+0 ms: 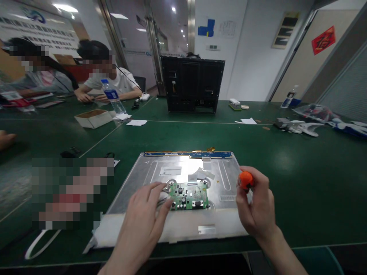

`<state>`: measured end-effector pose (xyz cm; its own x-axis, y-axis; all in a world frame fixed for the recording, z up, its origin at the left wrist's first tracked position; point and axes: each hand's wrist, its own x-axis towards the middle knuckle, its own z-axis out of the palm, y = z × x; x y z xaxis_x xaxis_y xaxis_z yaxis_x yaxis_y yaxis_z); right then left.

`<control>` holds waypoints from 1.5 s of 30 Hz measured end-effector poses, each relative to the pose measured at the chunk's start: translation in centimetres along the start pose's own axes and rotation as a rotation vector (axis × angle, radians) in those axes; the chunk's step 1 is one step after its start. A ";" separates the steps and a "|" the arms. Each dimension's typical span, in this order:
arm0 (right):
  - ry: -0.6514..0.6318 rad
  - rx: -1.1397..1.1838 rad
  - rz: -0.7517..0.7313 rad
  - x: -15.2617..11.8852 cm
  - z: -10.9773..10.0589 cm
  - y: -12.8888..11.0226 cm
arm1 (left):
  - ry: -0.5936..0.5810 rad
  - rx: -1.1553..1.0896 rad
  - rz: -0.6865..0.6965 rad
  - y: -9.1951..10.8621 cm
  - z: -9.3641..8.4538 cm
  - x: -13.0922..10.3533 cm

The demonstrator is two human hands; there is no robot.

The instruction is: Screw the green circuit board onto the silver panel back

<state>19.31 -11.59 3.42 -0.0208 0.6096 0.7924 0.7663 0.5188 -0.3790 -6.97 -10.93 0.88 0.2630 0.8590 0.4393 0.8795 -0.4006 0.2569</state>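
Observation:
A bare display panel [137, 179] lies on the table in front of me, its metal back facing up. A green circuit board [189, 194] sits on its lower middle. My left hand [146, 214] rests over the panel at the board's left edge, thumb and fingers apart, close to some pale wires [163, 196] there. Beside the panel's right edge, my right hand [258, 206] is closed round what looks like a screwdriver [246, 179] with an orange handle; its shaft is hidden. A blue circuit strip [186, 154] runs along the panel's far edge.
Across the green table [309, 183] stands a black monitor housing [193, 84]. At left are a small open box [94, 118], a water bottle [112, 97] and a blurred-out item with a strap [43, 240]. Gloves [298, 126] lie at right. Two people [114, 78] sit at far left.

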 end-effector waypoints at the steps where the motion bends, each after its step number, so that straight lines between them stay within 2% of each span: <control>1: -0.026 -0.067 0.022 0.1 -0.1 0.2 | -0.012 0.016 -0.014 -0.8 0.0 -0.3; 3: -0.135 -0.195 0.067 -0.3 0.1 0.8 | -0.053 0.042 -0.029 -2.1 -0.1 -0.9; 8: -0.548 -0.369 0.127 -2.5 0.9 2.7 | -0.117 0.149 -0.079 -3.4 -0.7 -1.5; 10: -0.638 -0.402 0.142 -3.2 0.9 2.9 | -0.148 0.196 -0.114 -3.8 -0.9 -1.6; 13: -0.700 -0.419 0.191 -3.7 0.7 2.9 | -0.158 0.258 -0.214 -4.7 -0.6 -2.0; 18: -0.761 -0.408 0.239 -3.7 0.3 2.8 | -0.155 0.248 -0.238 -5.8 -0.1 -2.6; 27: -0.708 -0.383 0.244 -3.7 0.4 2.7 | -0.151 0.267 -0.253 -4.3 -0.8 -1.8; 33: -0.694 -0.345 0.269 -3.7 0.5 2.8 | -0.184 0.185 -0.344 -5.1 -0.8 -1.9; 36: -0.695 -0.370 0.289 -3.7 -0.1 3.1 | -0.186 0.150 -0.354 -4.8 -1.2 -1.9; 41: -0.666 -0.497 0.351 -3.9 -2.1 4.7 | -0.187 0.061 -0.275 -3.2 -1.1 -1.9; 45: -0.691 -0.649 0.481 -3.2 -3.7 6.1 | -0.192 0.011 -0.105 -1.9 0.0 -2.2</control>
<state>26.48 -12.61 0.31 0.1720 0.9793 0.1064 0.9825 -0.1627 -0.0909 -9.20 -12.08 -0.62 0.2395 0.9412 0.2382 0.9099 -0.3032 0.2830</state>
